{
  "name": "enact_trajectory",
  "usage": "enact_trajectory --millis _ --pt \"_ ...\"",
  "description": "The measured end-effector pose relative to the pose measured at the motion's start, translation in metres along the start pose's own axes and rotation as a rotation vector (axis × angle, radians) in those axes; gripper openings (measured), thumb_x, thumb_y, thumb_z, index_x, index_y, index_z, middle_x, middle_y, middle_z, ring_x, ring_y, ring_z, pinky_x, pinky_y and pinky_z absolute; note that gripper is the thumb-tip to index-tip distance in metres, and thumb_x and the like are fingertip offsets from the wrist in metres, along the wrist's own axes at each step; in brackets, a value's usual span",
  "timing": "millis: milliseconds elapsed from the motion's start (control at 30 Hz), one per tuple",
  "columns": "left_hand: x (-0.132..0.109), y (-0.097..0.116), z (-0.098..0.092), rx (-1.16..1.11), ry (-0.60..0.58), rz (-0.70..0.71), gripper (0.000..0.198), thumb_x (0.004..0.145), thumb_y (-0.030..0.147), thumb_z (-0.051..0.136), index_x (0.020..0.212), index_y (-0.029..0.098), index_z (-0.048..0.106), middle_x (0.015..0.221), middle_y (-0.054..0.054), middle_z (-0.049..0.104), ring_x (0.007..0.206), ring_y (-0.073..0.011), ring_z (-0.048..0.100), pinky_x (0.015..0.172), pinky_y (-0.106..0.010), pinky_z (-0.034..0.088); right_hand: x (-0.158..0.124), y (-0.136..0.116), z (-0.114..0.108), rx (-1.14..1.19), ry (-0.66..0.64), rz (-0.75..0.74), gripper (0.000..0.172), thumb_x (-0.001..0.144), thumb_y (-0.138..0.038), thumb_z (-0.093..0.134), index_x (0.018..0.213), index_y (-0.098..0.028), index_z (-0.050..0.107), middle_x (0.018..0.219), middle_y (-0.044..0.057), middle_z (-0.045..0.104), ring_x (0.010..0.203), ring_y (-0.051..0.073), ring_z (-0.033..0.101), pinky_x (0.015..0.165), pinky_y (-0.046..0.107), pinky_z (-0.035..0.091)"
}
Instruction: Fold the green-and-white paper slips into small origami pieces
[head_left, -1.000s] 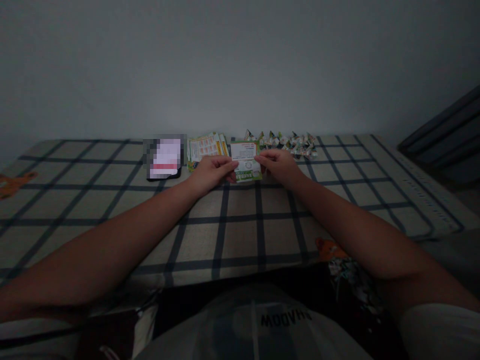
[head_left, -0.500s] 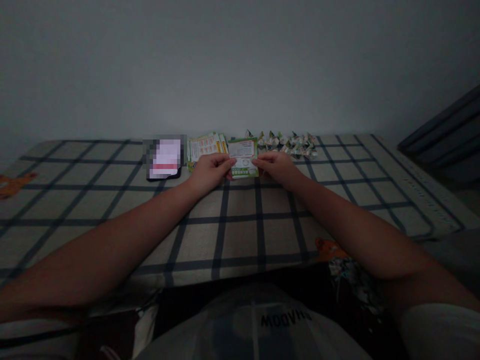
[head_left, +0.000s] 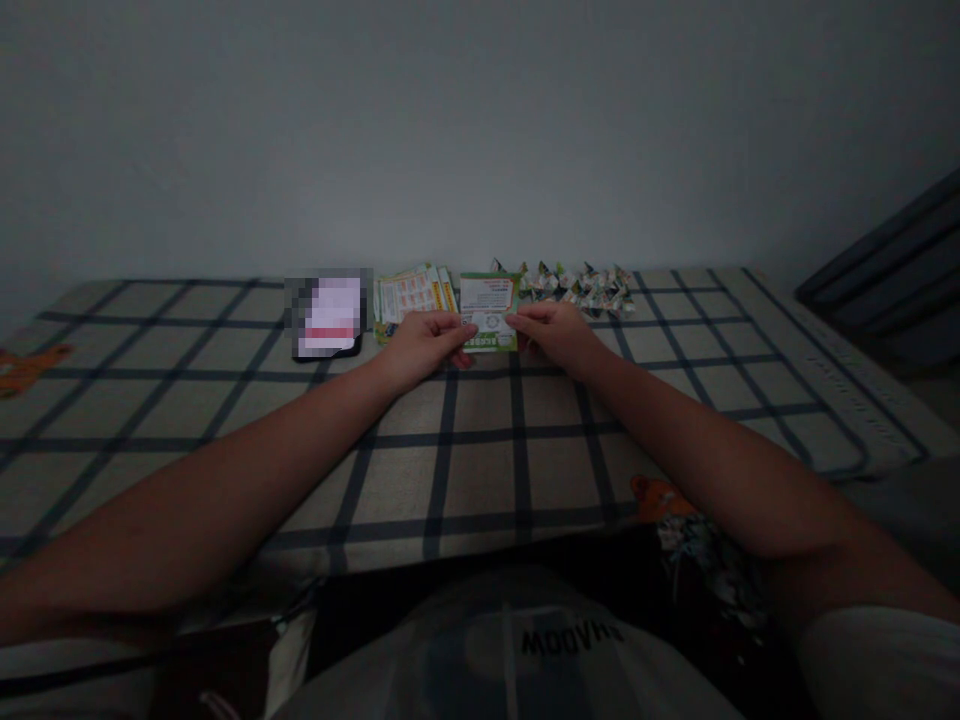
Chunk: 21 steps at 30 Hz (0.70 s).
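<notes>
Between both hands a small green-and-white printed paper sheet (head_left: 489, 300) is held up above the tablecloth, its printing upside down to me. My left hand (head_left: 426, 345) pinches its lower left edge between thumb and fingers. On the other side my right hand (head_left: 556, 330) grips the right edge the same way. Just beyond my left hand lies a fanned stack of similar printed sheets (head_left: 409, 295). Behind and right of my right hand sit several small folded paper pieces (head_left: 600, 290) with pointed tips, grouped in rows.
A phone (head_left: 330, 315) with a lit, blurred screen lies left of the stack. The checked tablecloth (head_left: 480, 470) covers the table, which reaches the grey wall (head_left: 480, 130). A dark striped object (head_left: 892, 270) stands at the far right. Scraps (head_left: 690, 550) lie below the near edge.
The sheet has tilted slightly and now shows a little more of its face. The fingers of my left hand have shifted a bit along its lower edge. The rest is unchanged.
</notes>
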<state>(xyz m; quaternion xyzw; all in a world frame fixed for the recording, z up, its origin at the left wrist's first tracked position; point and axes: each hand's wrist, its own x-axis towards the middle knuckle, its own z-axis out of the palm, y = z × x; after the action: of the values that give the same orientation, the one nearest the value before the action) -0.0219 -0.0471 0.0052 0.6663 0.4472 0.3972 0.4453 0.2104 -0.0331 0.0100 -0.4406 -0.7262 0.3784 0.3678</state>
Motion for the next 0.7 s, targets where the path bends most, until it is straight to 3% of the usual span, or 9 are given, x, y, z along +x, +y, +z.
enact_trajectory --millis 267,333,467,600,700 --pt "-0.0018 0.0028 0.0015 0.007 0.029 0.0 0.03 0.084 0.044 0.072 0.074 0.016 0.069 0.054 0.0 0.064 0.048 -0.0115 0.058 0.053 -0.023 0.047 -0.0008 0.0012 -0.0002 0.059 -0.013 0.019 0.042 0.087 -0.056 0.065 0.086 -0.015 0.073 0.063 -0.001 0.064 0.05 0.009 0.048 0.047 0.023 0.034" --pt "-0.0027 0.004 0.0017 0.003 0.041 -0.004 0.029 0.084 0.042 0.072 0.073 0.015 0.069 0.053 0.0 0.064 0.048 -0.0108 0.058 0.053 -0.022 0.047 -0.0023 -0.0016 -0.0006 0.04 -0.03 0.006 0.039 0.087 -0.053 0.066 0.081 -0.015 0.071 0.062 -0.002 0.063 0.048 0.007 0.046 0.046 0.022 0.032" --pt "-0.0015 0.0036 0.0012 -0.077 -0.011 -0.038 0.026 0.083 0.04 0.073 0.078 0.014 0.071 0.055 0.0 0.065 0.048 -0.0097 0.059 0.051 -0.02 0.046 -0.0024 -0.0055 -0.0007 -0.009 -0.02 0.008 0.036 0.087 -0.045 0.067 0.067 -0.015 0.064 0.055 -0.003 0.057 0.045 0.006 0.043 0.045 0.022 0.03" --pt "0.0015 0.0006 0.0002 -0.199 -0.077 -0.055 0.031 0.081 0.044 0.075 0.082 0.013 0.072 0.061 -0.002 0.069 0.05 -0.0104 0.061 0.052 -0.021 0.048 0.0016 -0.0004 -0.0008 0.051 0.024 0.024 0.029 0.085 -0.044 0.067 0.077 -0.015 0.069 0.06 -0.003 0.061 0.05 0.008 0.05 0.049 0.022 0.036" --pt "0.0022 -0.0007 -0.0006 -0.162 -0.1 -0.022 0.031 0.082 0.044 0.074 0.081 0.013 0.072 0.06 -0.001 0.068 0.05 -0.0098 0.06 0.051 -0.02 0.046 0.0031 0.0029 -0.0011 0.081 0.023 0.031 0.029 0.084 -0.045 0.068 0.079 -0.016 0.07 0.061 -0.002 0.062 0.051 0.009 0.051 0.05 0.023 0.038"
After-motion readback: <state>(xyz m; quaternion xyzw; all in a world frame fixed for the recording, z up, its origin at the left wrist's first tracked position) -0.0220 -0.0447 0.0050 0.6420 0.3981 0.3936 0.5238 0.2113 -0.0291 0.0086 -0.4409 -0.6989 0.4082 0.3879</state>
